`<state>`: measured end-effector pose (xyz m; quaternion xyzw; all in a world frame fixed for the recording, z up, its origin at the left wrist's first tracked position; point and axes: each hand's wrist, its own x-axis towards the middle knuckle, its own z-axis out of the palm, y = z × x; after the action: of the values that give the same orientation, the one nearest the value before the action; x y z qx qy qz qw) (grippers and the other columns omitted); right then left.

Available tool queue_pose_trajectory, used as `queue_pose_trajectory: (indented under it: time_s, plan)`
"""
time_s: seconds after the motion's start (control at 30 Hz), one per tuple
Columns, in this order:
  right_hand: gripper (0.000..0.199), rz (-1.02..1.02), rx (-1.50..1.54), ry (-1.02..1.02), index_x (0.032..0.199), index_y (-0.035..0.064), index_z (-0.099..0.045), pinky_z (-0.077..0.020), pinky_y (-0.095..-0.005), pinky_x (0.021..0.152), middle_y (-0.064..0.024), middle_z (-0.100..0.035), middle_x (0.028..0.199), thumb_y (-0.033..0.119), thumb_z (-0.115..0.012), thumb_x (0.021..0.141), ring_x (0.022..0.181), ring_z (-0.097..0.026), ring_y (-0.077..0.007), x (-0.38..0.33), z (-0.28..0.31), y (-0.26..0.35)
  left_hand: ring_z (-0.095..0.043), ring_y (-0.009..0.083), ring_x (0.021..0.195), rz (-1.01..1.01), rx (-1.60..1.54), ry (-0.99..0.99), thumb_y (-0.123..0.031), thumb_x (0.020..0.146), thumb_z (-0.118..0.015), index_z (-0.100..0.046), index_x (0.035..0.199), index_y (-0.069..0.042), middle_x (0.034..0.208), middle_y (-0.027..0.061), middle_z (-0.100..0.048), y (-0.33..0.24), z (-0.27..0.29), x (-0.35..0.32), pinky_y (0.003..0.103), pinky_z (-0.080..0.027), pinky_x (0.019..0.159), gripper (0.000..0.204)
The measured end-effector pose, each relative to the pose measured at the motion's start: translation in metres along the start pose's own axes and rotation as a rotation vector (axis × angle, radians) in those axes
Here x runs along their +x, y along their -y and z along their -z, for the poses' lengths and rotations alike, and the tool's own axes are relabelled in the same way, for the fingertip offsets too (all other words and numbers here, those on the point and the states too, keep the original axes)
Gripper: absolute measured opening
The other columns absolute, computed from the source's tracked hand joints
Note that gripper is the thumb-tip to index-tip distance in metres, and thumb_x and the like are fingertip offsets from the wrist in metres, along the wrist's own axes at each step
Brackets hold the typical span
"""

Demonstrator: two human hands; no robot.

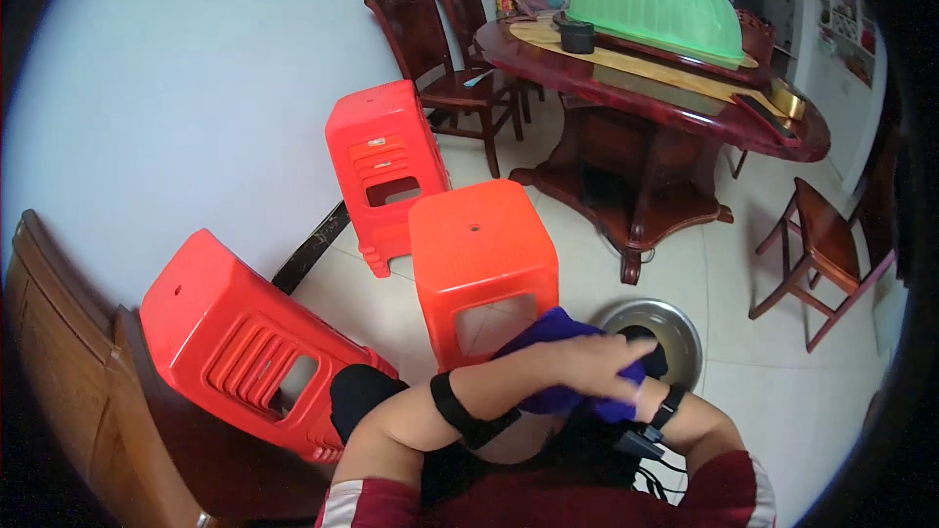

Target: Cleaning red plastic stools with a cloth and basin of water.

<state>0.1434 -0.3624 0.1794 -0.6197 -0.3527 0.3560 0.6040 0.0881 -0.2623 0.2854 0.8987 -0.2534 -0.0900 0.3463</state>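
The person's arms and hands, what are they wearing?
Both hands are bare: left hand, right hand. Each wrist carries a black strap band, left band, right band, a thin black cable trailing from the right. Short dark red sleeves with white trim.

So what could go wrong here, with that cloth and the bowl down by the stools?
The purple cloth is bunched under the left hand right over the metal bowl on the floor; anything wrung or dropped could miss it and land on the tiles. The nearest red stool stands close beside the arms, so an elbow might knock it. The right hand is hidden.
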Motion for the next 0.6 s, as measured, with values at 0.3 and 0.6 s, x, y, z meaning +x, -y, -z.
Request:
queue_pose_trajectory:
  time_s: [0.3, 0.6]
  plan:
    - [0.018, 0.717, -0.991, -0.465, 0.087, 0.0055, -0.051, -0.0414, -0.029, 0.074, -0.0056, -0.052, 0.078, 0.019, -0.061, 0.083, 0.079, -0.052, -0.0166, 0.035, 0.062, 0.124, -0.035, 0.0285, 0.129, 0.812, 0.506, -0.904, -0.043, 0.091, -0.043, -0.039, 0.135, -0.008, 0.136, 0.0165, -0.041, 0.207, 0.063, -0.102, 0.05, -0.027, 0.104, 0.056]
    - [0.017, 0.598, -1.383, -0.319, 0.087, 0.0061, -0.052, -0.0418, -0.0295, 0.074, -0.0049, -0.053, 0.078, 0.02, -0.06, 0.083, 0.078, -0.052, -0.0168, 0.141, -0.021, 0.062, -0.024, 0.0259, 0.135, 0.965, 0.48, -0.528, -0.055, 0.082, -0.052, -0.028, 0.14, -0.01, 0.144, 0.0164, -0.029, 0.186, 0.061, -0.116, 0.062, -0.021, 0.1, 0.077]
